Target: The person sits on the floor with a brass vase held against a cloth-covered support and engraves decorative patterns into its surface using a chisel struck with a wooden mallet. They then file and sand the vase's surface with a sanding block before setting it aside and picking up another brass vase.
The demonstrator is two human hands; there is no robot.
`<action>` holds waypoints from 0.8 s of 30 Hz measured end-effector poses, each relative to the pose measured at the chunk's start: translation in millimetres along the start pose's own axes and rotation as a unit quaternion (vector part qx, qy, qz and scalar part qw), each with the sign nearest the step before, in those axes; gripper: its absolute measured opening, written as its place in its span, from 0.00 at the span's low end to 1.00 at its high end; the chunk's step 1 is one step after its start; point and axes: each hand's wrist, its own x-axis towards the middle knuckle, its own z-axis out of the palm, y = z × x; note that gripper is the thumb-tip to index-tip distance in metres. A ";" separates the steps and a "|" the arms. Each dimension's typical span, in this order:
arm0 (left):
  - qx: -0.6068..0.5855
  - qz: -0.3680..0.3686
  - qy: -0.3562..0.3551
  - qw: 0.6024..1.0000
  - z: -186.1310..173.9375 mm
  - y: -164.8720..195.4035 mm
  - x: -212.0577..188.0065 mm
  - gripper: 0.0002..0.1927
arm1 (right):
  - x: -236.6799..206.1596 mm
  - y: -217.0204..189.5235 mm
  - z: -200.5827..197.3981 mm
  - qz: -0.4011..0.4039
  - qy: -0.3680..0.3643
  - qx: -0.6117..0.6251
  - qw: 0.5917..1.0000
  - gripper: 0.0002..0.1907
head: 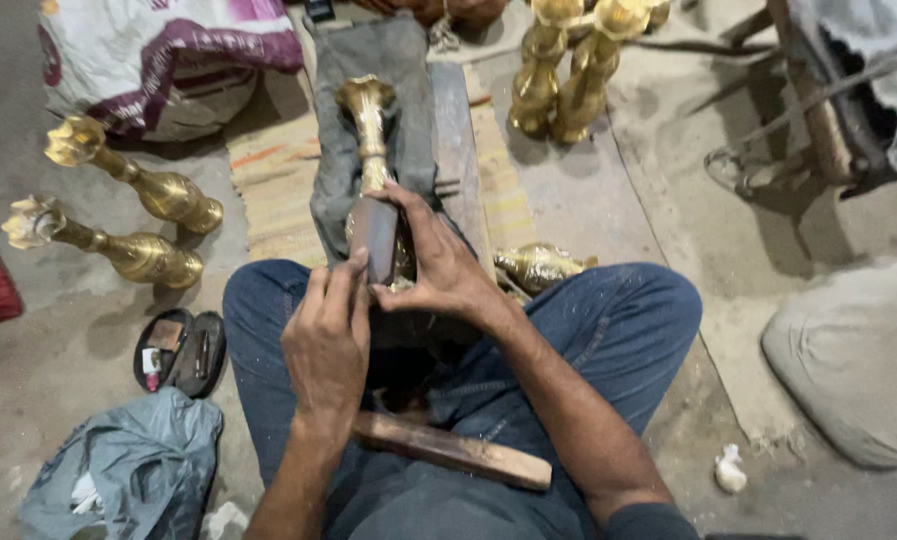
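- Brass vase lies lengthwise on a grey cloth over a plank, flared mouth pointing away from the person, base end toward the lap.
- Dark flat tool stands against the lower body of the brass vase, between both hands.
- Left hand: fingers closed onto the near end of the dark flat tool, pressing from below-left.
- Right hand: fingers curled round the tool's right side and the vase body, thumb on top; firm grip.
- Both hands sit at the vase's near end; its neck and mouth extend clear beyond them.
- Wooden block rests across the lap, under the left wrist.
- Two brass vases lie on the floor, left; more stand upright beyond, right.
- A small brass piece lies just beside the right knee.
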 end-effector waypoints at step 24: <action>0.001 -0.004 -0.011 1.000 10.3 -4.6 13.3 0.13 | 1.1 5.3 1.2 -0.009 0.001 0.030 1.000 0.61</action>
